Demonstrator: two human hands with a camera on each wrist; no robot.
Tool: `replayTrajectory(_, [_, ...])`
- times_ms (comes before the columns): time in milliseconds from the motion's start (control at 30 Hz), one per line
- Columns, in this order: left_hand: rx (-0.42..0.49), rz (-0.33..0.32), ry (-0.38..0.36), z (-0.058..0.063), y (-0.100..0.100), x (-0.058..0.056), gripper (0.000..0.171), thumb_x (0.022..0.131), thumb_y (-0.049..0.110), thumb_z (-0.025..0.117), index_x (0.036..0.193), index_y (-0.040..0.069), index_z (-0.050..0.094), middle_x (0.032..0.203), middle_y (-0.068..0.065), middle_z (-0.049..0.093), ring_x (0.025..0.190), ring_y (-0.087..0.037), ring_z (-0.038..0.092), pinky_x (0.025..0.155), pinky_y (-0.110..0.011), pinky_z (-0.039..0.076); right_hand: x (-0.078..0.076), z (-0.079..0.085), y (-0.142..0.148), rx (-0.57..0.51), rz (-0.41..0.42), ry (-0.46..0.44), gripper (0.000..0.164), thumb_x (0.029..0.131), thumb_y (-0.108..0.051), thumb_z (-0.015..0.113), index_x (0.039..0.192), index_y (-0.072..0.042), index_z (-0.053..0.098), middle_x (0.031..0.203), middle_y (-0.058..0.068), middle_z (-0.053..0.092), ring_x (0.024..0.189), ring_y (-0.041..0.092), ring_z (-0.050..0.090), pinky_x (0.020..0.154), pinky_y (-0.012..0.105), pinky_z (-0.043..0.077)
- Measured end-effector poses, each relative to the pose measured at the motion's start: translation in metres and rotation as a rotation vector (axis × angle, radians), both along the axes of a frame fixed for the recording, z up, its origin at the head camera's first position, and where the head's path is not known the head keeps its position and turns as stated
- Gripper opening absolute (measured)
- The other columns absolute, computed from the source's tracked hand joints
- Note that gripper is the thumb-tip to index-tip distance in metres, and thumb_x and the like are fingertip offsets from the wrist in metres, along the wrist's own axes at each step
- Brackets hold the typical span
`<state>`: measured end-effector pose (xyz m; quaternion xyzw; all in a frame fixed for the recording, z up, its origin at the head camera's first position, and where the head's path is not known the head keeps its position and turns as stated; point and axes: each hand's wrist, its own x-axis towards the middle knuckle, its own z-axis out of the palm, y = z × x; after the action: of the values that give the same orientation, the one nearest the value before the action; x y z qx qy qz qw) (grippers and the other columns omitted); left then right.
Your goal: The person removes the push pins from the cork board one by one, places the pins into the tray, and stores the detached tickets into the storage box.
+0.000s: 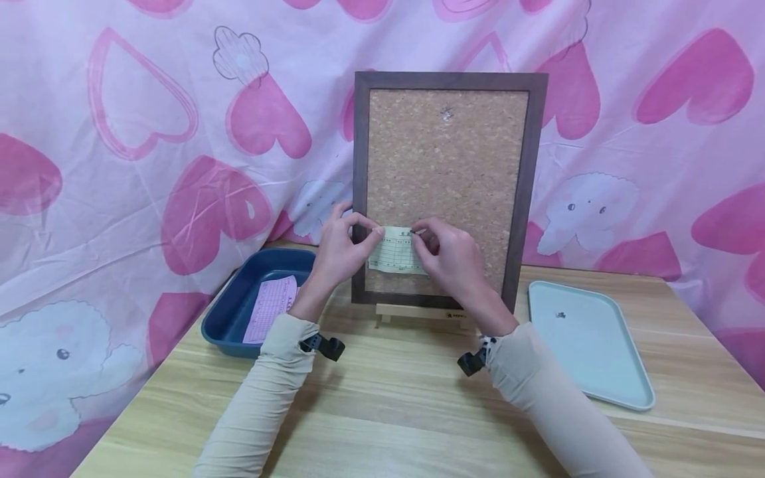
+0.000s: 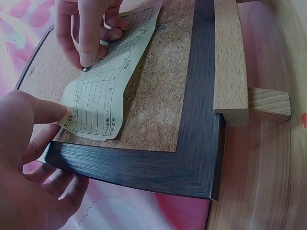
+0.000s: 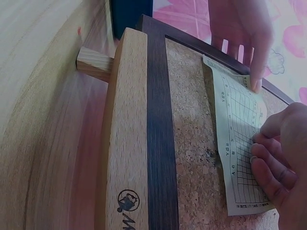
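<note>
A pale green printed paper slip point(image 1: 397, 251) lies against the lower part of a dark-framed cork board point(image 1: 442, 172), its lower edge curling off the cork. My left hand point(image 1: 345, 249) pinches the slip's upper left corner at the board's left edge; in the left wrist view its other fingers point(image 2: 72, 196) reach past the frame. My right hand point(image 1: 454, 259) is at the slip's top edge, thumb and index finger pinching a small dark pin point(image 2: 85, 69), mostly hidden by the fingertips. The right hand's other fingers point(image 3: 268, 175) curl in front of the slip.
The board leans on a small wooden easel point(image 1: 418, 311). At the left stands a dark blue bin point(image 1: 218, 325) holding pink printed slips point(image 1: 269, 309). A pale green tray point(image 1: 597, 358) with small shiny pieces point(image 1: 560, 315) lies at the right. Another shiny piece point(image 1: 447, 114) sits high on the cork.
</note>
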<state>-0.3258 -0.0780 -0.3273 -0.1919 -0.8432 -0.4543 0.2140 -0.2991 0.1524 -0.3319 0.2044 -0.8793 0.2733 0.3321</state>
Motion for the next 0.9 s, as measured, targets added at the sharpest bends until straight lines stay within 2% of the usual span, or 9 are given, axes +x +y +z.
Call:
replayTrajectory(167, [0.002, 0.001, 0.004, 0.0, 0.001, 0.0, 0.022, 0.097, 0.031, 0.079, 0.103, 0.01, 0.081, 0.165, -0.02, 0.047, 0.157, -0.04, 0.041, 0.126, -0.068, 0.032, 0.0, -0.001, 0.0, -0.004, 0.006, 0.027, 0.018, 0.102, -0.019, 0.074, 0.119, -0.014, 0.077, 0.089, 0.002, 0.079, 0.071, 0.014, 0.071, 0.06, 0.034, 0.055])
replayTrajectory(333, [0.001, 0.003, 0.002, -0.001, 0.0, 0.0, 0.022, 0.097, 0.03, 0.079, 0.103, 0.01, 0.081, 0.165, -0.02, 0.048, 0.156, -0.041, 0.042, 0.125, -0.068, 0.034, -0.001, -0.008, -0.002, 0.03, -0.024, 0.131, 0.022, 0.101, -0.021, 0.077, 0.121, -0.013, 0.081, 0.087, 0.003, 0.077, 0.068, 0.014, 0.065, 0.058, 0.031, 0.052])
replayTrajectory(567, [0.003, 0.0, 0.006, -0.001, 0.001, -0.001, 0.022, 0.097, 0.03, 0.078, 0.104, 0.009, 0.082, 0.164, -0.019, 0.049, 0.157, -0.039, 0.042, 0.125, -0.068, 0.034, -0.002, -0.02, -0.003, 0.019, -0.017, 0.259, 0.022, 0.1, -0.017, 0.079, 0.12, -0.01, 0.083, 0.089, 0.008, 0.077, 0.07, 0.016, 0.066, 0.063, 0.03, 0.058])
replayTrajectory(700, [0.007, -0.001, 0.007, -0.001, 0.001, -0.001, 0.023, 0.097, 0.031, 0.079, 0.105, 0.009, 0.082, 0.164, -0.019, 0.049, 0.157, -0.039, 0.042, 0.126, -0.068, 0.033, -0.003, -0.022, -0.004, -0.009, -0.007, 0.277, 0.019, 0.099, -0.015, 0.08, 0.117, -0.009, 0.084, 0.09, 0.008, 0.078, 0.071, 0.018, 0.068, 0.064, 0.031, 0.059])
replayTrajectory(900, [0.015, -0.003, -0.006, -0.001, 0.0, -0.002, 0.024, 0.098, 0.031, 0.079, 0.106, 0.009, 0.082, 0.165, -0.019, 0.048, 0.158, -0.039, 0.041, 0.127, -0.069, 0.032, -0.004, -0.022, -0.007, -0.051, -0.023, 0.258, 0.016, 0.098, -0.017, 0.081, 0.113, -0.011, 0.084, 0.092, 0.007, 0.079, 0.072, 0.018, 0.069, 0.064, 0.032, 0.057])
